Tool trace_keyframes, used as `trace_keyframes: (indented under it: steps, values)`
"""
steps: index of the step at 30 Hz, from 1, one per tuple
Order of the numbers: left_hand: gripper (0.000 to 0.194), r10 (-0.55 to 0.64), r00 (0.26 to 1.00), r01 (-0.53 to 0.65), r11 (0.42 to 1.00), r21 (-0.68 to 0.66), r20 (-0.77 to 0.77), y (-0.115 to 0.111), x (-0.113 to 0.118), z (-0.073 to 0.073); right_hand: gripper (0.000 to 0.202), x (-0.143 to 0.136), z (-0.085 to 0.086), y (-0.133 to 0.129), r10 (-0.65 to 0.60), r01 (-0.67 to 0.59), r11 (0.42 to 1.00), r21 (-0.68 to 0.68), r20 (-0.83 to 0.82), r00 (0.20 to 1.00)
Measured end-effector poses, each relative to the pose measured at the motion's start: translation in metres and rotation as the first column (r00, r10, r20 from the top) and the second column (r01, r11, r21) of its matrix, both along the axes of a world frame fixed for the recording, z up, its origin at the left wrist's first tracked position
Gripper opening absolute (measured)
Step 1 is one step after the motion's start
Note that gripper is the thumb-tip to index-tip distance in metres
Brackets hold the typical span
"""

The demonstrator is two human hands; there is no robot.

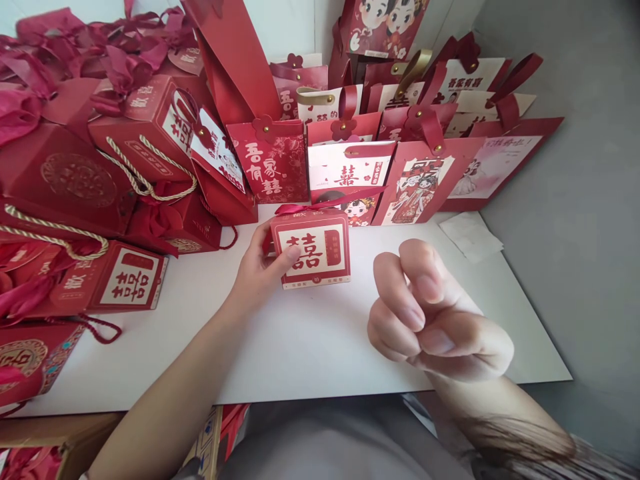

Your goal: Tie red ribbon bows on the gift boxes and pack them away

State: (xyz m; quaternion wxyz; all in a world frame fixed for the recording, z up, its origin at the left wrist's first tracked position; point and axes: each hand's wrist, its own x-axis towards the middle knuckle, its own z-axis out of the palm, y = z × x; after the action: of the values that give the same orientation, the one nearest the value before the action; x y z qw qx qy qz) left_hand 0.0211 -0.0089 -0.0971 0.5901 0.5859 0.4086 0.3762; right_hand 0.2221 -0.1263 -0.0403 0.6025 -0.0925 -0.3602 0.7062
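A small red box (315,250) with a white label, red characters and a ribbon bow on top stands out at the middle of the white table. My left hand (263,263) grips it from its left side, the thumb over its front. My right hand (433,310) is raised nearer the camera, to the right of the box and apart from it. Its fingers are curled with the thumb against them, and nothing shows in between.
Red gift bags (273,167) stand in rows at the back. Red boxes (133,277) with ribbons and rope handles are piled at left. A white tissue (471,237) lies at right, near a grey wall (580,200). An open carton (75,433) sits below left.
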Motion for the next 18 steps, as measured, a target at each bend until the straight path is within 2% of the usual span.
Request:
trace_keyframes:
  steps: [18]
  values:
    - [0.067, 0.008, 1.000, -0.008, 1.000, 0.014, -0.024, -0.0015, 0.0012, 0.0027, 0.028, -0.0013, 0.0006, 0.0012, -0.026, 0.026, 0.999, 0.029, 0.026, 0.999]
